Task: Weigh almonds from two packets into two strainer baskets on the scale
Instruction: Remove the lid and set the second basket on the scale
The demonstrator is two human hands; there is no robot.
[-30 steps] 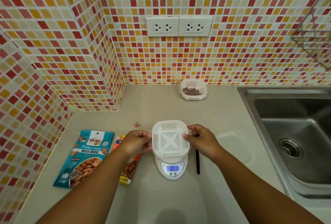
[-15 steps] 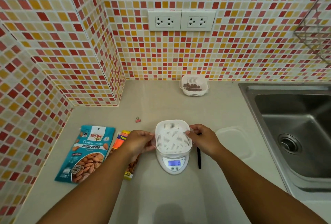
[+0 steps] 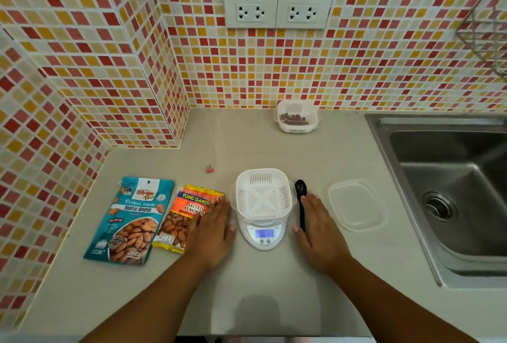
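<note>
An empty white strainer basket (image 3: 264, 194) sits on the small white scale (image 3: 264, 234), whose display is lit. My left hand (image 3: 213, 230) lies flat with straight fingers just left of the scale, partly over the orange-yellow salted almonds packet (image 3: 183, 215). My right hand (image 3: 318, 230) lies flat just right of the scale, beside a black spoon (image 3: 300, 200). Neither hand holds anything. A blue roasted almonds packet (image 3: 131, 219) lies further left. A second strainer basket (image 3: 296, 116) with almonds in it stands by the back wall.
A clear plastic lid (image 3: 356, 204) lies right of the spoon. A steel sink (image 3: 450, 192) takes up the right side. A small pink binder clip (image 3: 209, 169) lies behind the packets. The tiled wall juts out at the left; a wire rack (image 3: 488, 30) hangs at upper right.
Both hands have let go of the strainer basket on the scale and now lie flat on the counter at either side. The spoon has come fully into sight.
</note>
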